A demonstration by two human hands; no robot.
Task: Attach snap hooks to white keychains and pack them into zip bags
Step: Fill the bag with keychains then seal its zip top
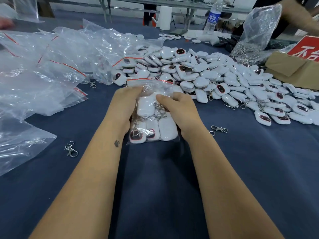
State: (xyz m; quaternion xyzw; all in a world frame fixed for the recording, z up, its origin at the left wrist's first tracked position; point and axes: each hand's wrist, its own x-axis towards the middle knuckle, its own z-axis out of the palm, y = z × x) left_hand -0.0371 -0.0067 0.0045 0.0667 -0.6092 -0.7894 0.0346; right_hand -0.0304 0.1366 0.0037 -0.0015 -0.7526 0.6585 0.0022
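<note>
A clear zip bag (151, 128) with a red strip at its top lies on the blue cloth in front of me, holding several white keychains with hooks attached. My left hand (122, 104) grips its left side, fingers curled round the upper part. My right hand (179, 109) grips its right side, thumb lying across the bag. Behind them spreads a big heap of white keychains (215, 78). Loose snap hooks lie on the cloth, one near my left forearm (71, 149), one near my right wrist (219, 129), one by the empty bags (92, 84).
A pile of empty zip bags (43, 66) covers the left of the table. At the back right are a clear bag of metal hooks (255, 35), a cardboard box (293, 69) with a red sign, a water bottle (213, 16) and another person's arm (303, 16).
</note>
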